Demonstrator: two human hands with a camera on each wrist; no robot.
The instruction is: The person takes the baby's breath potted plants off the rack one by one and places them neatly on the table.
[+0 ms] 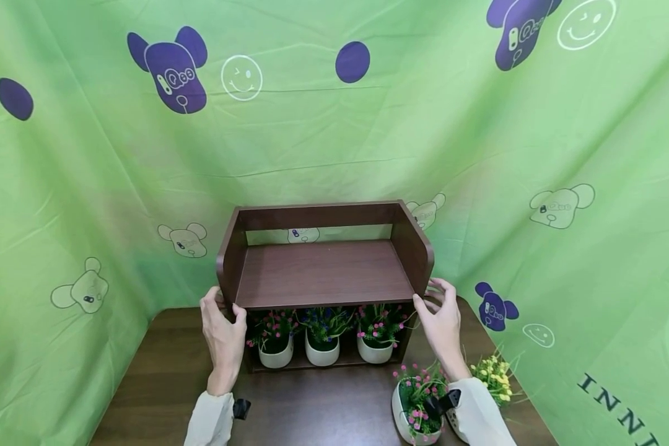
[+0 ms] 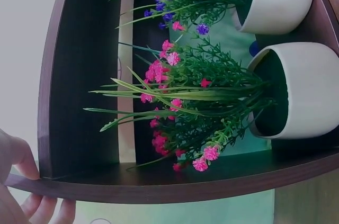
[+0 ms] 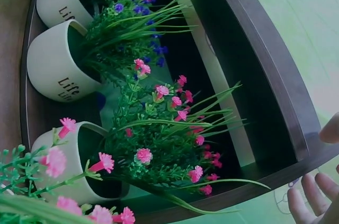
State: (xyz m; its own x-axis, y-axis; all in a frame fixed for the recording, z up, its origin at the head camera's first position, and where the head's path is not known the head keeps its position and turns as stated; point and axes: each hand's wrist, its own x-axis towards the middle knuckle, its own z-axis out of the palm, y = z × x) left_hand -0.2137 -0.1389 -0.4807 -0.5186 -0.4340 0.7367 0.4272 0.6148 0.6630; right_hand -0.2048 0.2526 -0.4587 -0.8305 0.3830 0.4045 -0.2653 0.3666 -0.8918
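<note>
A dark brown two-tier wooden shelf (image 1: 323, 272) stands on the table. My left hand (image 1: 223, 334) grips its left side panel, thumb at the front edge and fingers on the outer face, as the left wrist view also shows. Around the front right corner is my right hand (image 1: 441, 325), its thumb and fingers spread, with gaps to the panel in the right wrist view. On the lower tier sit three white pots of artificial flowers: a left pink one (image 2: 304, 91), a middle blue one (image 1: 322, 354) and a right pink one (image 1: 375, 353).
Beside my right forearm on the brown table (image 1: 312, 409) stands another potted pink flower plant (image 1: 406, 415). Yellow flowers (image 1: 495, 376) show partly behind the right sleeve (image 1: 476, 412). A green printed cloth (image 1: 334, 136) hangs behind the shelf and along the sides.
</note>
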